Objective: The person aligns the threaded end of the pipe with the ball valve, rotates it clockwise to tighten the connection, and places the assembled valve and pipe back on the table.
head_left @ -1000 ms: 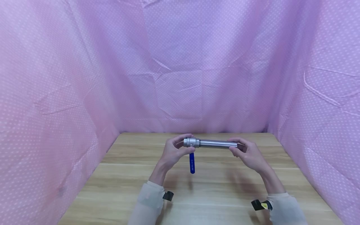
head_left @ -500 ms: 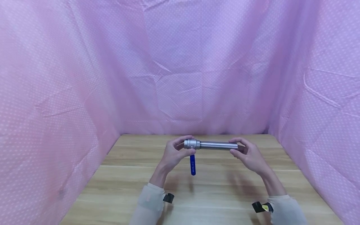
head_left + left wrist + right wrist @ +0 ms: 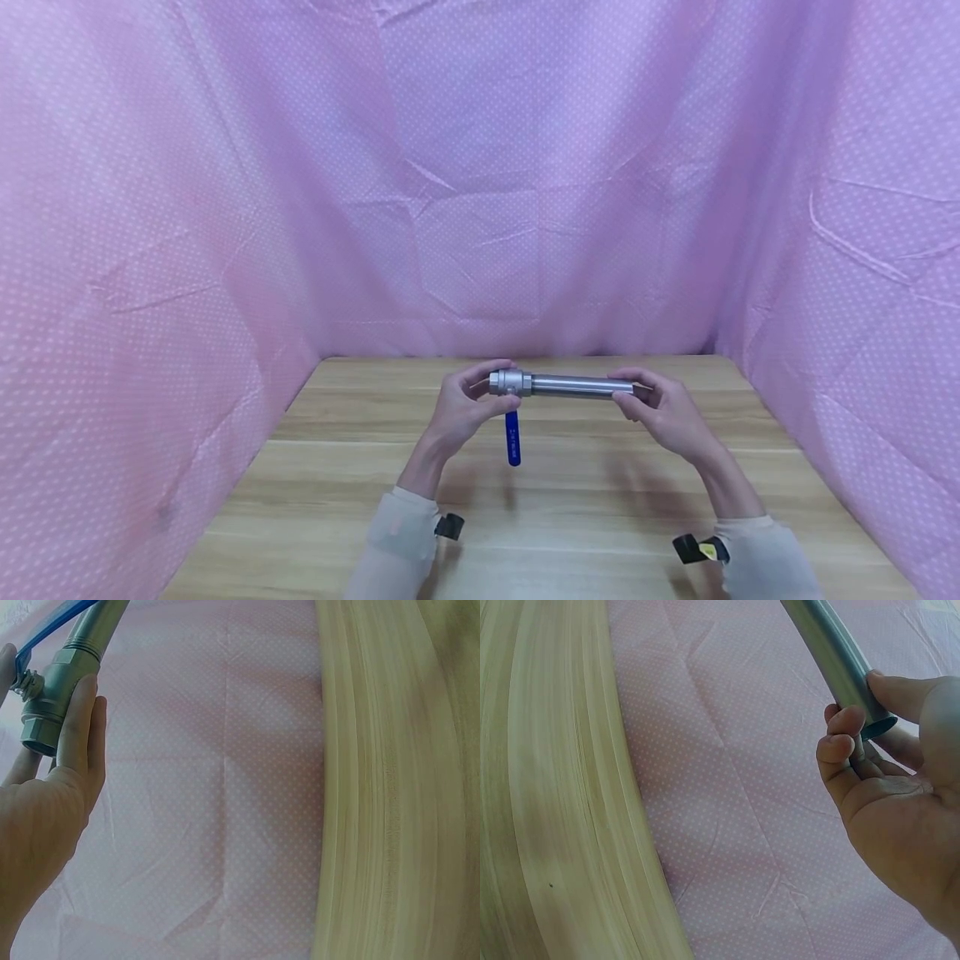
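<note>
A silver ball valve [image 3: 512, 382] with a blue lever handle [image 3: 513, 440] is held above the table by my left hand [image 3: 459, 414]. In the left wrist view the fingers lie along the valve body [image 3: 56, 694], and its open end faces my palm. A straight metal pipe [image 3: 573, 386] joins the valve's right side; threads show at the joint in the left wrist view. My right hand [image 3: 670, 417] pinches the pipe's far end between thumb and fingers. The hollow end of the pipe [image 3: 840, 660] shows in the right wrist view. The lever points toward me.
The wooden tabletop [image 3: 570, 533] spreads beneath both hands. Pink dotted cloth [image 3: 480, 208] hangs behind it and along both sides. A black camera strap [image 3: 450, 526] sits on the left wrist, another black strap mount [image 3: 697, 549] on the right.
Both hands keep the same hold on the valve and pipe. Only a slight shift of the whole head view shows between frames.
</note>
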The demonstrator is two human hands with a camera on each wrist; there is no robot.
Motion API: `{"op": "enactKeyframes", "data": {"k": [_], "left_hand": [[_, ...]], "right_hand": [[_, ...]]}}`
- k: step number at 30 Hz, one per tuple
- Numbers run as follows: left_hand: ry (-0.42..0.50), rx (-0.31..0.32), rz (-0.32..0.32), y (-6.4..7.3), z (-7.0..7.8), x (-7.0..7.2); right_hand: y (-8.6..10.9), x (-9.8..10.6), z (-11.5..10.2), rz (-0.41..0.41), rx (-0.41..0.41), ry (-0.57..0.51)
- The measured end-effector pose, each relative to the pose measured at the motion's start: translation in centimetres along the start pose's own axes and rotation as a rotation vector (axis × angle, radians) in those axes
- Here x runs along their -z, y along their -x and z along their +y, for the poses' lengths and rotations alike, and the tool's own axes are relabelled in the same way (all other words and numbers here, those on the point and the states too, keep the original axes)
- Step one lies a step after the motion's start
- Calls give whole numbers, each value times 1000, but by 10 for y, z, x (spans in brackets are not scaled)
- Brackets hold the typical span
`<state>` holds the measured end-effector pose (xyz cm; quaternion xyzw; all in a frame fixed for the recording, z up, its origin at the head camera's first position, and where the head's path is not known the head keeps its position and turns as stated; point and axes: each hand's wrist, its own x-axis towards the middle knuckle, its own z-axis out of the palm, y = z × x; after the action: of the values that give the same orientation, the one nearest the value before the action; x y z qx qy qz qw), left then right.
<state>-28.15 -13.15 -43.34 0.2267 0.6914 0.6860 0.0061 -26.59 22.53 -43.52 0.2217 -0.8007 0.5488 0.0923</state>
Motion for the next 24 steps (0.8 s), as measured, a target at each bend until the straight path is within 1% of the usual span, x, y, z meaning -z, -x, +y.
{"op": "enactKeyframes", "data": {"k": [4, 7, 10, 13, 16, 18, 21, 24], "left_hand": [[4, -2, -3, 0, 1, 0], [10, -3, -4, 0, 1, 0], [11, -7, -4, 0, 0, 0], [8, -9, -1, 0, 0, 0], [6, -8, 0, 0, 0, 1], [8, -6, -1, 0, 0, 1], [10, -9, -2, 0, 0, 1], [10, -8, 0, 1, 0, 1]], "right_hand": [[-1, 0, 0, 1, 28, 33], [-1, 0, 0, 1, 45, 27], [-1, 0, 1, -2, 45, 16], [-1, 0, 0, -9, 22, -6], [-1, 0, 1, -16, -12, -51], [0, 0, 2, -22, -20, -85], [0, 0, 3, -33, 5, -115], [1, 0, 4, -40, 30, -123]]}}
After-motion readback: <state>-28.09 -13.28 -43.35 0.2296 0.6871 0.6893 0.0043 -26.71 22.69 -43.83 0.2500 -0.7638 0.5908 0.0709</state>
